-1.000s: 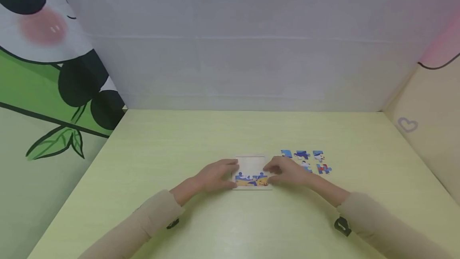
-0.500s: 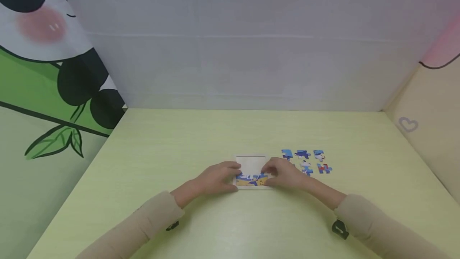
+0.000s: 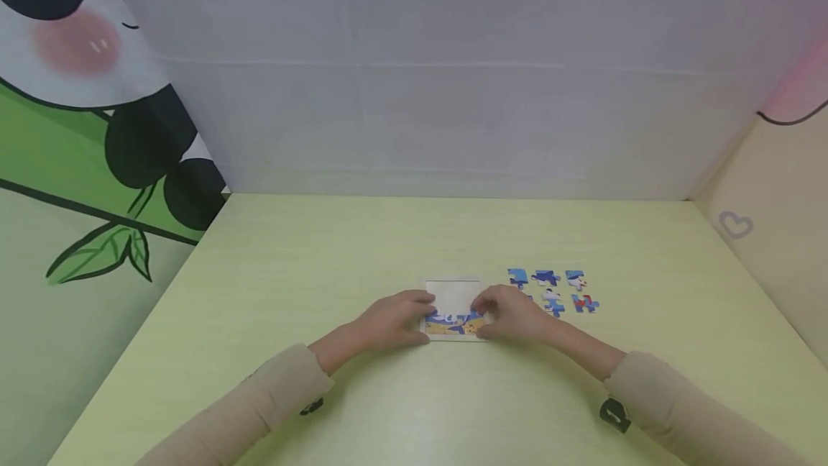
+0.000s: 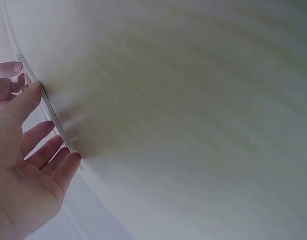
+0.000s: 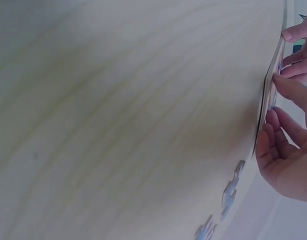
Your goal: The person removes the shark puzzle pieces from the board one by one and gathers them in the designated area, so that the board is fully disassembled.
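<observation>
A white puzzle tray (image 3: pixel 455 295) lies on the table between both hands. Joined puzzle pieces (image 3: pixel 455 323) in blue, white and sandy yellow fill its near part; the far part shows bare white. The left hand (image 3: pixel 388 318) rests at the left side with its fingers fairly straight, thumb at the near corner and fingertips along the edge in the left wrist view. On the other side, the right hand (image 3: pixel 516 313) has thumb and bent index finger around the right-hand puzzle piece, partly covering it. Its remaining fingers curl beside the tray edge (image 5: pixel 266 90).
Several loose puzzle pieces (image 3: pixel 546 277) lie in two rows beyond the right hand, one partly hidden behind it. Some loose pieces (image 5: pixel 232 187) show low in the right wrist view. A pale wall (image 3: pixel 453 128) borders the table's far edge; painted panels (image 3: pixel 129 128) flank it.
The right hand has moved slightly left and down over the right-hand piece, its index finger now nearer the piece's far edge. The left hand has barely shifted; the loose pieces stay put.
</observation>
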`<state>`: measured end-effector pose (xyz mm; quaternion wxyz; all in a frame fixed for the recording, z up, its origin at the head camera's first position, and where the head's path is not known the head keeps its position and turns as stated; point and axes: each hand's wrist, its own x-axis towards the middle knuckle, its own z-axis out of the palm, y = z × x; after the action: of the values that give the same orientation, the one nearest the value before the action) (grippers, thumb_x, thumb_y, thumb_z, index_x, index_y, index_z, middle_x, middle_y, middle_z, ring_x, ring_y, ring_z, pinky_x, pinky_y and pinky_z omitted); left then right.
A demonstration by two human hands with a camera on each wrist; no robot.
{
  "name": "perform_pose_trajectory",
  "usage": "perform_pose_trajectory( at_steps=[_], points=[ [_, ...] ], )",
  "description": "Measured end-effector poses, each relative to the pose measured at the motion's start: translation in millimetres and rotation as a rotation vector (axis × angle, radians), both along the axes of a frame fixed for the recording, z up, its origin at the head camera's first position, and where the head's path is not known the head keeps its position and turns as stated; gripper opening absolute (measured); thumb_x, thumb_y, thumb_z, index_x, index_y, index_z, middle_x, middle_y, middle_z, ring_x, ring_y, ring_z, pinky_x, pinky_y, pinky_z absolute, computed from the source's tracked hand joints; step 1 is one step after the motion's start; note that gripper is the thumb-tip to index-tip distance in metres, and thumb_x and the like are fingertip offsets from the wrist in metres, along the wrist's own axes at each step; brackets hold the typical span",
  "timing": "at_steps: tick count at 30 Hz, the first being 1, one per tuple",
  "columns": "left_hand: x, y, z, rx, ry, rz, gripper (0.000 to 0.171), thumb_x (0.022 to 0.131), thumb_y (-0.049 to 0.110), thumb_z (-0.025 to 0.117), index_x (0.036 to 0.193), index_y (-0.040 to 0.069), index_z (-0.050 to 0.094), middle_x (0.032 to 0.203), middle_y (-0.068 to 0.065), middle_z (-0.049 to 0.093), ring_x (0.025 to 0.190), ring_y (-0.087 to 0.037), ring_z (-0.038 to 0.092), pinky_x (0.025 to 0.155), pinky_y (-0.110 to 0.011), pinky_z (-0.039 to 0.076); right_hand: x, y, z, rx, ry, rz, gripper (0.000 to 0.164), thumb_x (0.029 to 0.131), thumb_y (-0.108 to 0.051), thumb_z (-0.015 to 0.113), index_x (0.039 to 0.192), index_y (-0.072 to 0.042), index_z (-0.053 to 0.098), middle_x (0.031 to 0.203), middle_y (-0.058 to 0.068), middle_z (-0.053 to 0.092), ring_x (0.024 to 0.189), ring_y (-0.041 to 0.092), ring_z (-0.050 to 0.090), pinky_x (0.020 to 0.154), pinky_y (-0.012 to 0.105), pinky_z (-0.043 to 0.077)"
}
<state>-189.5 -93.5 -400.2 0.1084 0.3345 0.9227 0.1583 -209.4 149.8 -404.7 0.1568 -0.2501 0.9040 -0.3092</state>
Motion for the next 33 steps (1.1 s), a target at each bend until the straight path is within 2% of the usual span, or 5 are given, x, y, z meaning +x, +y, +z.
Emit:
perform_pose_trajectory(
  at_steps=[5, 14, 22, 28, 33],
  points=[
    [1.5, 3, 0.9, 0.006, 0.020, -0.021, 0.045, 0.082, 0.025, 0.067, 0.120, 0.004, 0.058, 0.131, -0.008, 0.050, 0.124, -0.024, 0.042, 0.101, -0.037, 0.037, -0.3, 1, -1.0, -0.013, -0.023, 0.001, 0.034, 0.069, -0.013, 0.077, 0.101, -0.006, 0.067, 0.090, -0.003, 0.063, 0.084, 0.011, 0.055, 0.079, 0.031, 0.046],
    [5.1, 15, -0.1, -0.046, 0.113, -0.192, 0.037, 0.084, 0.018, 0.065, 0.119, 0.008, 0.060, 0.131, -0.004, 0.051, 0.124, -0.019, 0.043, 0.100, -0.032, 0.038, -2.0, 0, 0.5, -0.014, -0.005, -0.011, 0.034, 0.067, -0.012, 0.079, 0.098, -0.003, 0.067, 0.085, -0.002, 0.062, 0.078, 0.011, 0.054, 0.072, 0.027, 0.047],
    [6.7, 16, 2.6, -0.066, 0.126, -0.219, 0.039, 0.084, 0.017, 0.065, 0.121, 0.008, 0.059, 0.132, -0.006, 0.050, 0.124, -0.020, 0.042, 0.098, -0.033, 0.040, -3.0, -2, 4.0, -0.002, -0.018, -0.021, 0.030, 0.066, -0.009, 0.079, 0.091, -0.006, 0.062, 0.082, -0.002, 0.058, 0.077, 0.012, 0.052, 0.072, 0.028, 0.046],
    [8.0, 17, 3.3, -0.078, 0.101, -0.210, 0.043, 0.085, 0.019, 0.064, 0.125, 0.008, 0.055, 0.135, -0.006, 0.047, 0.126, -0.022, 0.040, 0.098, -0.034, 0.040, 1.4, 0, 4.5, 0.011, -0.021, -0.021, 0.034, 0.066, -0.011, 0.079, 0.096, -0.006, 0.063, 0.084, -0.002, 0.060, 0.077, 0.011, 0.054, 0.072, 0.028, 0.047],
    [5.7, 15, 1.6, -0.083, 0.133, -0.205, 0.040, 0.084, 0.020, 0.065, 0.122, 0.009, 0.058, 0.132, -0.005, 0.050, 0.126, -0.023, 0.040, 0.099, -0.035, 0.039, 1.7, 3, 3.6, 0.017, -0.008, 0.012, 0.036, 0.068, -0.012, 0.078, 0.101, -0.004, 0.065, 0.092, 0.000, 0.064, 0.083, 0.012, 0.056, 0.076, 0.030, 0.048]
  ],
)
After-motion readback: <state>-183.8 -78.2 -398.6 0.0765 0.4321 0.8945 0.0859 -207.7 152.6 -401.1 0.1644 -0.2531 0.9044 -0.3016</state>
